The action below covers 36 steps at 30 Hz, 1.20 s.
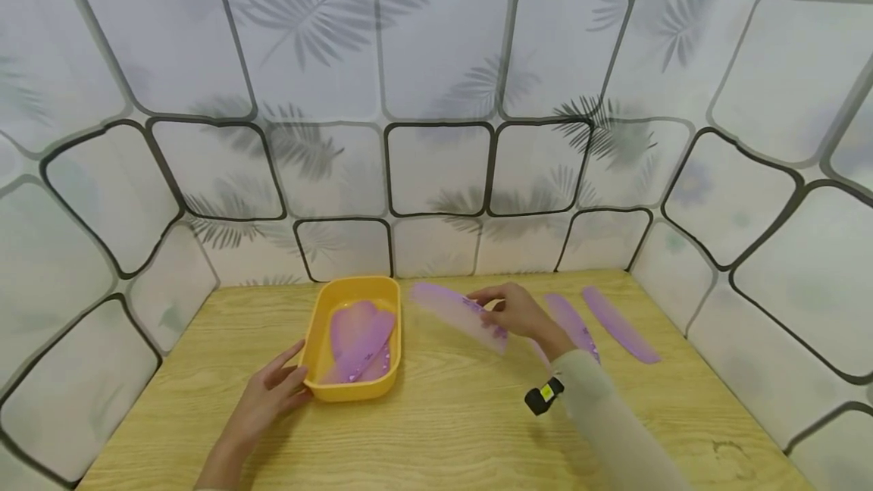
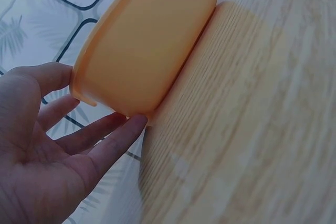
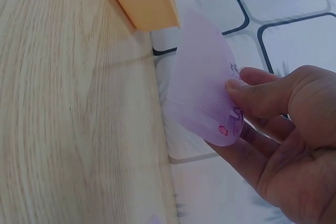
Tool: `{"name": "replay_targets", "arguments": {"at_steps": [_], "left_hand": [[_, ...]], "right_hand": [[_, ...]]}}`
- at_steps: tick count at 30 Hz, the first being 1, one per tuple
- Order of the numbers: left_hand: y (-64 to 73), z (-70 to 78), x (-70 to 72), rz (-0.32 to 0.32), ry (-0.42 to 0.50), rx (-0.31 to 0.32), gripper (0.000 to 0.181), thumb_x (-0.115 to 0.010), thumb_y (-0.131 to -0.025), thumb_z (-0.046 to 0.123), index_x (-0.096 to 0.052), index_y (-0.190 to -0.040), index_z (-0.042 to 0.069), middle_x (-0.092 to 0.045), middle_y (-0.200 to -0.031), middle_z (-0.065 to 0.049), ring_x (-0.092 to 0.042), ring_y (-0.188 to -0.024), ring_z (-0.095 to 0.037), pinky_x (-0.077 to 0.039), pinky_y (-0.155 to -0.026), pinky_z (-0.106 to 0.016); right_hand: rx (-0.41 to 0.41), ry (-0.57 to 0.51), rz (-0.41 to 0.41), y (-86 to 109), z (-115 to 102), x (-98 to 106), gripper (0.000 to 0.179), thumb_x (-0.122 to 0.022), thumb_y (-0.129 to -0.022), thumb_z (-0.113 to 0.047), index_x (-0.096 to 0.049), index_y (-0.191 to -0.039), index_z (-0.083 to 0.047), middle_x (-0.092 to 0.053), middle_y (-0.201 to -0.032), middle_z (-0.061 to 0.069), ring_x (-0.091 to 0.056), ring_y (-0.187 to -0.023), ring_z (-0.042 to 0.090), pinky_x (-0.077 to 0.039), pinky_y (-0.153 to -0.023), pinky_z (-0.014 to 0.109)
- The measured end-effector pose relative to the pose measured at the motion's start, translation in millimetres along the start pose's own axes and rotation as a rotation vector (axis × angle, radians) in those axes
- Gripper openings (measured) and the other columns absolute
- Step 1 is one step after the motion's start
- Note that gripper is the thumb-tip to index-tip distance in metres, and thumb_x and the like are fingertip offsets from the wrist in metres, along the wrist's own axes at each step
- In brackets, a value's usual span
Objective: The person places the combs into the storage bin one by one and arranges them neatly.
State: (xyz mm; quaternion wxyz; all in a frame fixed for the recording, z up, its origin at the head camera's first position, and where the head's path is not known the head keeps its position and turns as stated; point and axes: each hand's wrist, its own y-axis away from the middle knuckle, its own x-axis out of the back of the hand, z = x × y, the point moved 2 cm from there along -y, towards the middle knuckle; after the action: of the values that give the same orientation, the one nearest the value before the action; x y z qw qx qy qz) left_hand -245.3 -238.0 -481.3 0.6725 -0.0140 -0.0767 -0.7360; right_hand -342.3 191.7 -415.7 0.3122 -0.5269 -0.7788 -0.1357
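Note:
In the head view my right hand (image 1: 511,311) holds a translucent purple comb (image 1: 453,309) up above the table, right of the yellow tray (image 1: 398,339). Thumb and fingers pinch the comb's printed spine near one end, as the right wrist view shows. My left hand (image 1: 269,396) is at the tray's near left corner. Its fairly straight fingers touch the tray's outer wall and rim in the left wrist view. Several purple combs (image 1: 361,339) lie overlapping inside the tray. To the right of my right hand, two combs lie on the table, one partly behind the wrist (image 1: 571,324) and one farther right (image 1: 621,326).
The wood-grain table (image 1: 436,438) meets patterned walls (image 1: 436,169) at the back and both sides. A small black device with a yellow mark (image 1: 544,396) sits at my right wrist, beside the pale sleeve (image 1: 600,408).

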Motion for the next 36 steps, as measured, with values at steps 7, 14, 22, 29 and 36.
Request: {"name": "replay_targets", "arguments": {"at_steps": [7,14,22,29,36], "left_hand": [[-2.2,0.7,0.4,0.010,-0.006,0.007,0.062,-0.057,-0.108,0.027,-0.031,-0.163,0.015,-0.050,-0.148,-0.033,-0.069,-0.115,-0.017,-0.063,-0.096,-0.031],[-2.8,0.7,-0.1,0.009,-0.013,0.011,0.063,-0.057,-0.108,0.027,-0.031,-0.163,0.014,-0.049,-0.149,-0.034,-0.068,-0.119,-0.021,-0.063,-0.096,-0.032],[-2.4,1.6,-0.6,0.005,-0.007,0.008,0.063,-0.057,-0.108,0.027,-0.031,-0.164,0.015,-0.050,-0.148,-0.034,-0.068,-0.117,-0.018,-0.063,-0.096,-0.032],[-0.6,2.4,-0.9,0.012,-0.009,0.008,0.062,-0.056,-0.108,0.026,-0.031,-0.164,0.014,-0.050,-0.148,-0.034,-0.068,-0.118,-0.021,-0.063,-0.096,-0.031],[0.9,2.7,-0.6,0.006,-0.005,-0.003,0.062,-0.056,-0.108,0.025,-0.031,-0.163,0.013,-0.051,-0.147,-0.034,-0.069,-0.114,-0.017,-0.063,-0.096,-0.031]], "right_hand": [[0.037,0.004,0.022,-6.1,-14,-4,0.038,-0.068,-0.094,0.005,-0.070,-0.131,-0.001,-0.071,-0.117,0.025,-0.071,-0.073,0.016,-0.056,-0.054,0.023],[0.064,0.004,-0.002,-10.7,-23,-11,0.037,-0.067,-0.094,0.006,-0.069,-0.131,0.001,-0.071,-0.116,0.027,-0.070,-0.073,0.016,-0.056,-0.054,0.022],[0.087,0.011,-0.037,-16.1,-34,-20,0.038,-0.066,-0.095,0.006,-0.068,-0.132,0.001,-0.069,-0.117,0.027,-0.070,-0.072,0.015,-0.056,-0.055,0.021],[0.078,-0.014,-0.071,-26.3,-41,-35,0.038,-0.067,-0.093,0.008,-0.072,-0.129,-0.001,-0.070,-0.111,0.023,-0.067,-0.068,0.010,-0.056,-0.053,0.021],[0.086,0.063,-0.095,-34.4,-50,-47,0.036,-0.068,-0.093,0.006,-0.073,-0.128,-0.004,-0.073,-0.112,0.019,-0.064,-0.073,0.008,-0.056,-0.059,0.018]]}}
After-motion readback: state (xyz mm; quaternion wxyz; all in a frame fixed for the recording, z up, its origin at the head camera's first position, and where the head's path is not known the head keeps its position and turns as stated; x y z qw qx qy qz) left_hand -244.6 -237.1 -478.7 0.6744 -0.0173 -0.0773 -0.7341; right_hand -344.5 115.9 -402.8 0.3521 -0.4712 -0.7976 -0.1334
